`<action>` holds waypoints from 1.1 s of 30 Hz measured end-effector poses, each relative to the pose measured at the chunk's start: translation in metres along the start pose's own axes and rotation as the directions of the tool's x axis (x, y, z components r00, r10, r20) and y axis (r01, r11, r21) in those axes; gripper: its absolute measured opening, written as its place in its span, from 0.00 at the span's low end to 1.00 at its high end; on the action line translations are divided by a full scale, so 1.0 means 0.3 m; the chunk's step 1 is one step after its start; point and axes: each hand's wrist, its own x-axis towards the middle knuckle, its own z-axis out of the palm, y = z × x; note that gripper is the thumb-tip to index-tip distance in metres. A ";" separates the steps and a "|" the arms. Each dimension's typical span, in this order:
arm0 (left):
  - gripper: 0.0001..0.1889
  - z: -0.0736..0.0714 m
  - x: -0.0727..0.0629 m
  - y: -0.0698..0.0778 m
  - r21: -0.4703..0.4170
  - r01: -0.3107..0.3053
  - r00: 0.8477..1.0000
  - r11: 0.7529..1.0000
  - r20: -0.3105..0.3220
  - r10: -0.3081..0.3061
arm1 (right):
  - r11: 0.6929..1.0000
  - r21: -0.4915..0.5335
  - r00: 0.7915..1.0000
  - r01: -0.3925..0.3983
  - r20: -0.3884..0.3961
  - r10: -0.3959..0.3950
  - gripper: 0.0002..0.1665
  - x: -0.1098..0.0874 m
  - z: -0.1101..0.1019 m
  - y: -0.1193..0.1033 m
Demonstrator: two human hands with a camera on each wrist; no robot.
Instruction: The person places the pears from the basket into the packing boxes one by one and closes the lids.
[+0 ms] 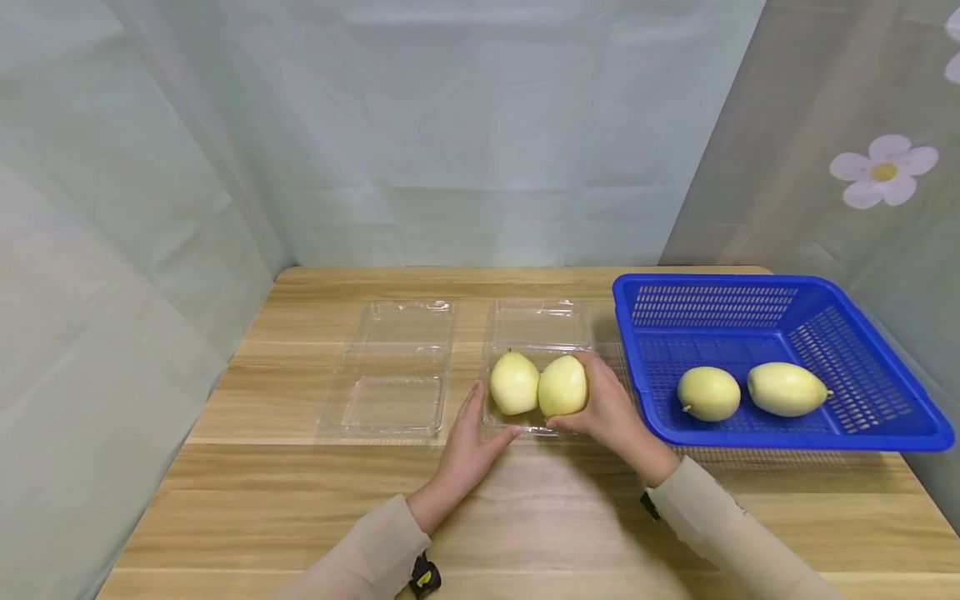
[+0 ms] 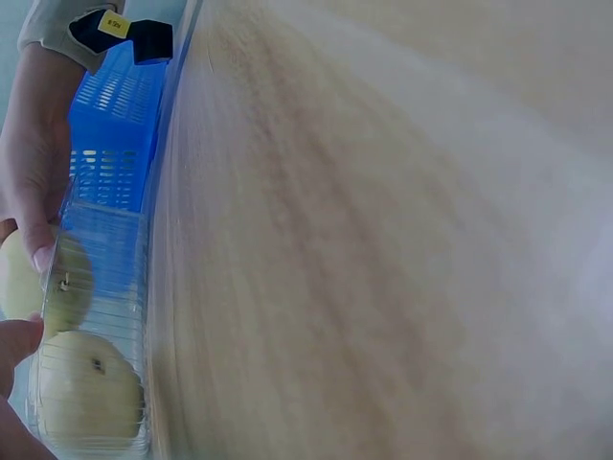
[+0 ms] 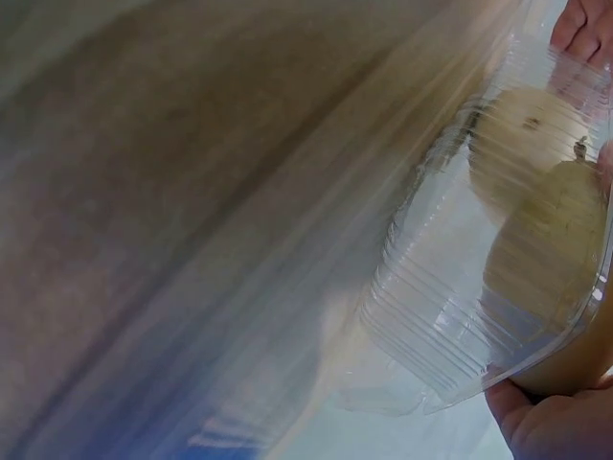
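A clear plastic clamshell box lies open on the table, its lid folded back. In its near half sit two pale yellow pears side by side, a left pear and a right pear. My right hand grips the right pear, thumb at the near side and fingers over its far right. My left hand is at the box's near left corner, fingers extended along its side and thumb by the front rim. Both pears show through the ribbed wall in the left wrist view.
Left of the hands lies another open clear clamshell box. A blue plastic basket on the right holds two more pears, a rounder pear and a longer pear. Curtains hang behind the wooden table.
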 end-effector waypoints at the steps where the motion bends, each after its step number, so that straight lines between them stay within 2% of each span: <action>1: 0.46 0.000 0.000 0.001 0.002 -0.001 1.000 1.000 -0.004 0.001 | 1.000 0.004 1.000 -0.006 0.008 0.006 0.58 0.001 0.000 0.000; 8: 0.46 0.002 -0.002 0.000 0.015 -0.012 1.000 1.000 -0.010 0.012 | 0.999 0.014 0.998 -0.035 0.044 0.035 0.58 0.003 0.001 0.007; 19: 0.46 -0.003 0.000 0.001 0.013 -0.017 1.000 1.000 -0.011 0.017 | 0.997 -0.070 0.998 -0.017 0.055 0.021 0.58 0.014 0.009 0.000; 27: 0.46 -0.003 -0.001 -0.002 0.015 -0.017 1.000 1.000 -0.015 0.017 | 0.995 -0.092 0.993 -0.032 0.114 0.042 0.56 0.024 0.008 -0.009; 33: 0.46 -0.003 -0.007 0.002 0.000 -0.016 1.000 1.000 -0.013 0.016 | 0.984 -0.178 0.986 -0.018 0.162 0.048 0.54 0.036 0.003 -0.024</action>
